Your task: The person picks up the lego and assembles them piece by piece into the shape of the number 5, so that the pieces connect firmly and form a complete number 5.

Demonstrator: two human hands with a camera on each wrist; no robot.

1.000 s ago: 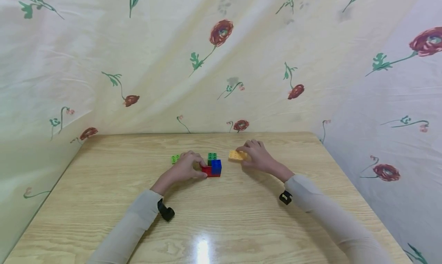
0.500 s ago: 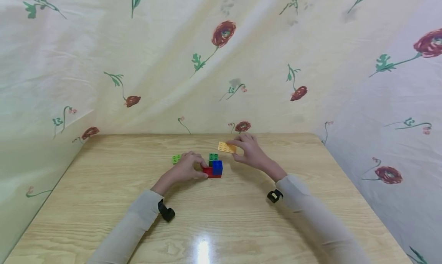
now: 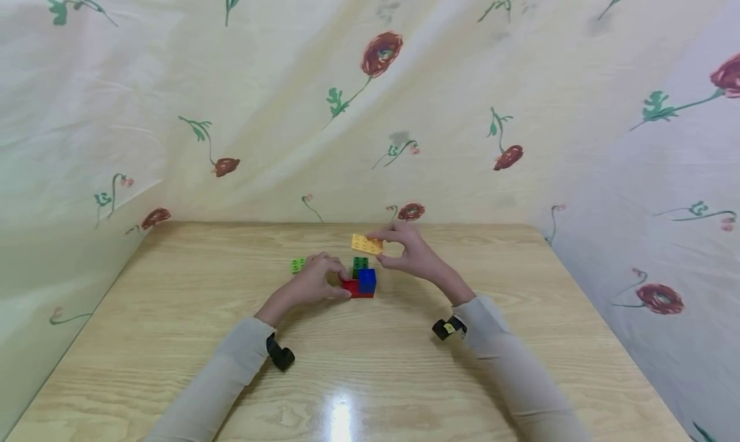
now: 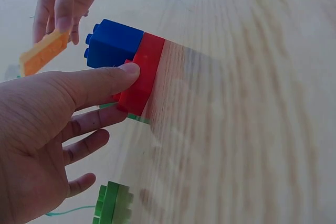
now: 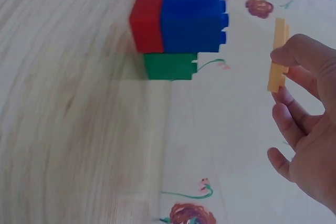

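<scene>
The right hand [image 3: 412,252] pinches a thin yellow brick [image 3: 363,244] between thumb and forefinger at its right end. The brick is off the table [image 3: 358,365], held in the air above the far part of the surface, about midway between the left and right edges. Its studs face up and toward the head camera, and it hangs a little tilted. The other fingers of this hand are loosely bent and apart from the brick.

The left hand [image 3: 315,280] pinches the left end of a flat red brick [image 3: 352,286], with the thumb on the side toward the person and the forefinger on the far side; its remaining fingers are spread and touch no brick. The red brick rests on the table, closer to the far edge than to the person, and a blue brick [image 3: 367,280] sits on its right end, studs up.

Just behind these two, toward the far edge, stands a dark green brick [image 3: 361,262]; whether it touches the red one is hard to tell. A light green brick [image 3: 297,265] lies on the left-hand side of them, partly hidden by the left hand. A flowered cloth [image 3: 277,101] hangs beyond the far edge.
</scene>
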